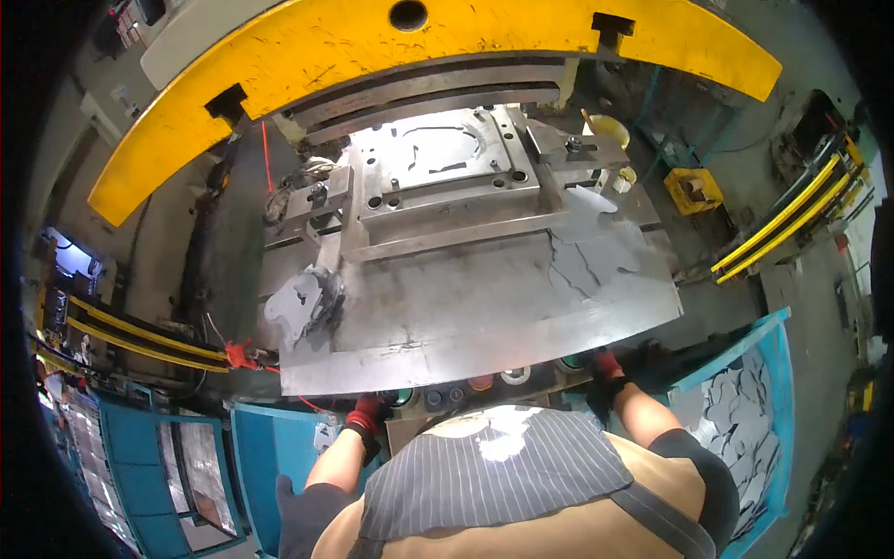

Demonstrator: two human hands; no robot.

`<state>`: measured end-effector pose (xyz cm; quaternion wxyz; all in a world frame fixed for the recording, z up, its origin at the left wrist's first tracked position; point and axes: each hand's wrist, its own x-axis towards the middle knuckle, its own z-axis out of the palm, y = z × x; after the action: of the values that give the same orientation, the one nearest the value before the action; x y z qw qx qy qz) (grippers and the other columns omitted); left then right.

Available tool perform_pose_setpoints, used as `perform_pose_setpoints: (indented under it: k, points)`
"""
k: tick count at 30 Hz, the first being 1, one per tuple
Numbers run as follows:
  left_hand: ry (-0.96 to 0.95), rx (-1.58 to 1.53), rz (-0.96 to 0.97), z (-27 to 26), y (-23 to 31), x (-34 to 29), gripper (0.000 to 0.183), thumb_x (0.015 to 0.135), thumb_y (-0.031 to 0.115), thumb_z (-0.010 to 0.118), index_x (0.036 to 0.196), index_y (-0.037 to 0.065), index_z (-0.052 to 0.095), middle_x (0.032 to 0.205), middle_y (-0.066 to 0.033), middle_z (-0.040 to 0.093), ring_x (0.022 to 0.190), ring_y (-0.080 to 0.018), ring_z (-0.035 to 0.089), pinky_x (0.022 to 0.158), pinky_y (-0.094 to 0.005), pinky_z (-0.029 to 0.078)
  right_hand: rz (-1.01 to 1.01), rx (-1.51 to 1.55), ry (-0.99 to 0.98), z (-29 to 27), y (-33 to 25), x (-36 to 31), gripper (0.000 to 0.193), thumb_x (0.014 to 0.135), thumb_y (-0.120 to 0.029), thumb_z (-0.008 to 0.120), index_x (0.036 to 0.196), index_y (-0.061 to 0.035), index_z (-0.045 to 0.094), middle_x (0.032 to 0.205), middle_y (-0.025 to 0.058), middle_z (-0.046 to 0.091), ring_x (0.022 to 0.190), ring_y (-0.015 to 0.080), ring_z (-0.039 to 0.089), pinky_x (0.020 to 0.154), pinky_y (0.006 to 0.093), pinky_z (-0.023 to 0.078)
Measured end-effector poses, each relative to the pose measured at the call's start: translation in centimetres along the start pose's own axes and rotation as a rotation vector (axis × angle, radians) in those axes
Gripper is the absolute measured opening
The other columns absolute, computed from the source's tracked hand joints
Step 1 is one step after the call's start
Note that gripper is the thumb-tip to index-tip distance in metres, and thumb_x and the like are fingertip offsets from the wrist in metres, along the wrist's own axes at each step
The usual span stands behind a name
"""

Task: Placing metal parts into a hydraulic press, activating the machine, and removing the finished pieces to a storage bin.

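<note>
Both my hands wear red gloves and reach down to a control panel at the front edge of a steel press table (438, 317). My left hand (367, 413) is beside a green button (402, 397) at the panel's left end. At the other end, my right hand (607, 366) is next to another green button (572, 361). The fingers of both are mostly hidden, and I cannot tell whether they touch the buttons. A steel die (447, 200) with a cut outline on top sits at the table's back. Thin grey sheet-metal pieces (296, 306) lie at the table's left.
The yellow press ram (447, 39) arches over the die. More sheet offcuts (587, 265) lie at the table's right. A blue bin (787, 410) of metal scraps stands at the right, and another blue bin (265, 438) at the left. Yellow guard bars (778, 219) flank the press.
</note>
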<state>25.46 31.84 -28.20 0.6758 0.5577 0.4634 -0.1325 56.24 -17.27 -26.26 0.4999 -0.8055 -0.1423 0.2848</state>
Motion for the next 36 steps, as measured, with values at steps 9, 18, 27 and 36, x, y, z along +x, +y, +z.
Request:
perform_pose_setpoints:
  k: [9, 18, 27, 36]
  points:
    - [-0.080, 0.537, 0.278, -4.4, -5.1, 6.2, 0.025, 0.078, 0.025, 0.056, 0.102, 0.016, 0.057, 0.088, -0.0070, 0.061, 0.074, -0.0228, 0.058, 0.061, -0.0393, 0.047, 0.027, 0.004, 0.019, 0.1, 0.5, 0.2, 0.034, 0.080, -0.015, 0.054, 0.112, -0.0024, 0.050, 0.108, 0.0131, 0.054, 0.098, 0.0213, 0.050, 0.084, 0.0338, 0.040]
    - [0.028, 0.470, 0.189, -0.1, 0.5, -0.7, 0.029, 0.077, 0.023, 0.058, 0.104, 0.013, 0.057, 0.088, -0.0068, 0.060, 0.077, -0.0265, 0.058, 0.060, -0.0451, 0.046, 0.057, 0.024, 0.068, 0.1, 0.6, 0.4, 0.036, 0.079, -0.014, 0.057, 0.112, -0.0014, 0.050, 0.107, 0.0140, 0.054, 0.097, 0.0218, 0.050, 0.083, 0.0335, 0.040]
    - [-0.022, -0.340, 0.640, -3.9, -9.9, -0.6, 0.021, 0.076, 0.022, 0.057, 0.091, 0.008, 0.059, 0.088, -0.0066, 0.061, 0.079, -0.0210, 0.058, 0.072, -0.0319, 0.046, 0.002, 0.360, 1.111, -4.0, -1.0, -1.7, 0.038, 0.078, -0.013, 0.060, 0.112, -0.0003, 0.050, 0.106, 0.0149, 0.054, 0.095, 0.0224, 0.050, 0.082, 0.0333, 0.040]
    - [0.452, -1.325, 0.657, -10.9, -8.3, -11.6, 0.024, 0.081, 0.038, 0.054, 0.083, 0.014, 0.055, 0.073, 0.0052, 0.056, 0.060, -0.0058, 0.049, 0.054, -0.0200, 0.041, -0.126, -0.779, 0.627, -6.8, -17.4, 13.5, 0.085, 0.064, -0.048, 0.066, 0.130, -0.0070, 0.030, 0.136, 0.0167, 0.025, 0.125, 0.0327, 0.024, 0.097, 0.0444, 0.029]
